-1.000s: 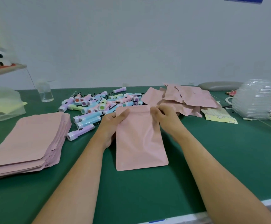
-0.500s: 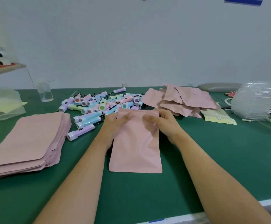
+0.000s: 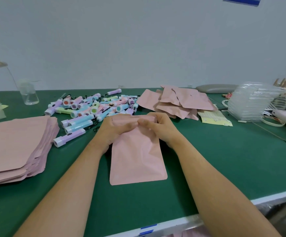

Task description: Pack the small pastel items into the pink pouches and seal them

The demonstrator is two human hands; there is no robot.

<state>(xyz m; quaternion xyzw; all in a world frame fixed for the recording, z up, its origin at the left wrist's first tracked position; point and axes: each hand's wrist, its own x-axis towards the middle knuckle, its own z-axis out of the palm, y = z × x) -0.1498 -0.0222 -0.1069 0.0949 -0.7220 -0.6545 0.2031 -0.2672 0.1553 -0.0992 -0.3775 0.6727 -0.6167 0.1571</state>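
A pink pouch (image 3: 137, 158) lies flat on the green table in front of me, its top end away from me. My left hand (image 3: 115, 129) and my right hand (image 3: 157, 127) both pinch its top edge, thumbs nearly touching at the middle. Just behind the hands lies a heap of small pastel flashlight-like items (image 3: 91, 106) in blue, purple, pink and green with black cords. A stack of flat pink pouches (image 3: 17, 144) sits at the left. A loose pile of bulging pink pouches (image 3: 178, 101) lies at the back right.
A clear plastic cup (image 3: 28, 94) stands at the back left. Stacked clear plastic trays (image 3: 255, 101) and a yellow patterned sheet (image 3: 214, 118) sit at the right, with a grey oblong pad (image 3: 215, 88) behind. The table's white front edge (image 3: 275, 196) runs along the lower right.
Both hands slid inward along the pouch's top edge, from its corners to the middle. The pouch shifted a little to the left and toward me.
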